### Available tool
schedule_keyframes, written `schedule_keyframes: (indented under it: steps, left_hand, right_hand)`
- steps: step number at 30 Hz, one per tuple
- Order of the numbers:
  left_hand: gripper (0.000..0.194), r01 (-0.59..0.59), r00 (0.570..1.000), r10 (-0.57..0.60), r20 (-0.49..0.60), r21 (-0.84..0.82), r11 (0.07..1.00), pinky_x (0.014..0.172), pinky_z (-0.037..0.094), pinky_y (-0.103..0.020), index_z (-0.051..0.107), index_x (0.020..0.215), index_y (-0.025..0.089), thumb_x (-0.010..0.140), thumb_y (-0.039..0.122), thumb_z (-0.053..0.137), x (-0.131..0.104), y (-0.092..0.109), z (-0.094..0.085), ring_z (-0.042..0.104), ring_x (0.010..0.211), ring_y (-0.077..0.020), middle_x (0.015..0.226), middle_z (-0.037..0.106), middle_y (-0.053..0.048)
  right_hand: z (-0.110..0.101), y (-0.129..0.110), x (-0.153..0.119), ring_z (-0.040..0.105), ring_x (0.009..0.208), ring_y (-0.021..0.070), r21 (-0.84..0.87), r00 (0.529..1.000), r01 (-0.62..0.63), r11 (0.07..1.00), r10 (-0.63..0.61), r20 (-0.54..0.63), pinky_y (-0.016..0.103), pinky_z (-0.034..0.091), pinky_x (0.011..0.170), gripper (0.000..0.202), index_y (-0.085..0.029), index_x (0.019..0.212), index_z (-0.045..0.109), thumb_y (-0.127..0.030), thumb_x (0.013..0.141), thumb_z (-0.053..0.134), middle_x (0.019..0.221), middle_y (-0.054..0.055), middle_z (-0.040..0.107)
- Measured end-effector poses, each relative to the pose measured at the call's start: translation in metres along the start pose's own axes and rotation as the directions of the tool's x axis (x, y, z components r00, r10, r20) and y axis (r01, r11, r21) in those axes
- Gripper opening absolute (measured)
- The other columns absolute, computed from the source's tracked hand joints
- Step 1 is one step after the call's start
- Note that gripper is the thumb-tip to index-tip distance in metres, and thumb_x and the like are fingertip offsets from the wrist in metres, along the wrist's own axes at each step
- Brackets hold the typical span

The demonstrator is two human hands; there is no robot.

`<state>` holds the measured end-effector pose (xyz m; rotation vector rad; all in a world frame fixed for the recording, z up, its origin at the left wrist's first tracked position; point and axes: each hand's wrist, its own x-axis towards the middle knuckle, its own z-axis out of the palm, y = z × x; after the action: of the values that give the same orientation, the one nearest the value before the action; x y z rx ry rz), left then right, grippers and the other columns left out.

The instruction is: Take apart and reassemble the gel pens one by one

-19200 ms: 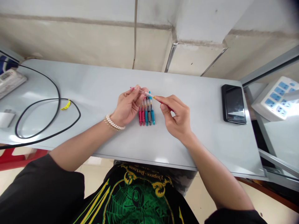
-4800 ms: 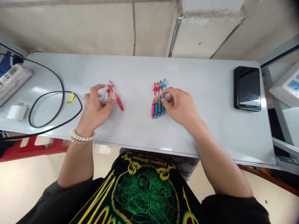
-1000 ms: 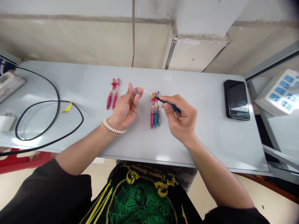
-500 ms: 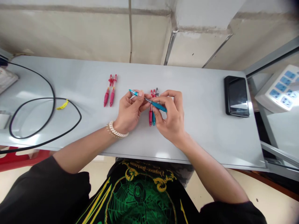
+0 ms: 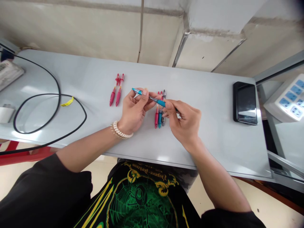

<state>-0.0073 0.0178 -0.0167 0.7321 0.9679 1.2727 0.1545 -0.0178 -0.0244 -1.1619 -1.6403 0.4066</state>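
A blue pen [image 5: 161, 103] is held between both hands above the table, slanting down to the right. My left hand [image 5: 136, 109] pinches its clear upper barrel near the blue push button. Around the lower end of the blue grip, the fingers of my right hand [image 5: 184, 118] are closed, hiding the tip. Below the hands lie three pens side by side: a red pen [image 5: 156, 118], a second blue pen [image 5: 160, 120] and a black-grey pen [image 5: 164, 93]. My fingers partly cover them. Farther left, two red pens [image 5: 118, 95] lie together.
A black cable [image 5: 58, 95] with a yellow tag [image 5: 67, 102] loops over the left side of the table [image 5: 95, 72]. On the right rests a black device with a dark screen [image 5: 245, 103]. Past it stands a white power strip [image 5: 288, 99] with blue sockets.
My right hand has moved right along the held pen to the end of its grip, uncovering more of the black-grey pen below. The left hand keeps its pinch. The view has shifted slightly.
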Motion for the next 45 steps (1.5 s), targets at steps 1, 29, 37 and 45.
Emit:
schedule_keyframes:
  steps: [1, 29, 37, 45]
  left_hand:
    - [0.034, -0.004, 1.0, 0.004, -0.001, -0.007, 1.0, 0.083, 0.066, -0.024, 0.059, 0.092, 0.021, 0.092, 0.043, 0.085, 0.0, 0.0, 0.0, 0.082, 0.099, -0.0183, 0.095, 0.08, -0.002]
    - [0.032, -0.063, 0.985, 0.064, 0.163, -0.01, 0.998, 0.075, 0.064, -0.03, 0.059, 0.091, 0.024, 0.091, 0.041, 0.087, 0.005, 0.005, -0.007, 0.079, 0.089, -0.0211, 0.088, 0.075, 0.0]
    - [0.057, 0.095, 0.981, -0.069, 0.18, -0.142, 0.985, 0.043, 0.031, -0.021, 0.064, 0.099, 0.018, 0.116, 0.052, 0.023, 0.017, 0.066, -0.011, 0.025, 0.046, -0.0072, 0.06, 0.027, 0.005]
    - [0.044, -0.109, 0.994, 0.109, -0.006, 0.079, 0.991, 0.042, 0.006, -0.022, 0.057, 0.091, 0.02, 0.11, 0.035, 0.021, 0.032, 0.114, -0.048, 0.0, 0.051, -0.0089, 0.06, 0.006, 0.005]
  right_hand:
    - [0.0, 0.0, 0.0, 0.077, 0.084, 0.0186, 0.01, 1.0, -0.026, 1.0, 0.026, 0.002, 0.035, 0.068, 0.076, 0.016, -0.026, 0.114, 0.075, -0.033, 0.106, 0.063, 0.1, 0.006, 0.08]
    - [-0.006, -0.005, 0.003, 0.063, 0.043, 0.0107, 0.316, 0.836, -0.514, 0.797, 0.382, 0.395, 0.023, 0.05, 0.04, 0.038, -0.017, 0.097, 0.075, -0.054, 0.101, 0.068, 0.063, -0.003, 0.069]
    - [-0.009, 0.002, 0.004, 0.074, 0.084, 0.016, 0.035, 0.988, -0.053, 0.998, 0.048, 0.147, 0.028, 0.059, 0.069, 0.021, -0.02, 0.105, 0.076, -0.038, 0.104, 0.065, 0.097, 0.006, 0.081]
    - [-0.006, 0.013, 0.002, 0.071, 0.08, 0.0187, -0.133, 0.981, 0.126, 0.983, -0.104, 0.161, 0.034, 0.058, 0.075, 0.018, -0.022, 0.099, 0.072, -0.027, 0.106, 0.057, 0.089, 0.005, 0.079]
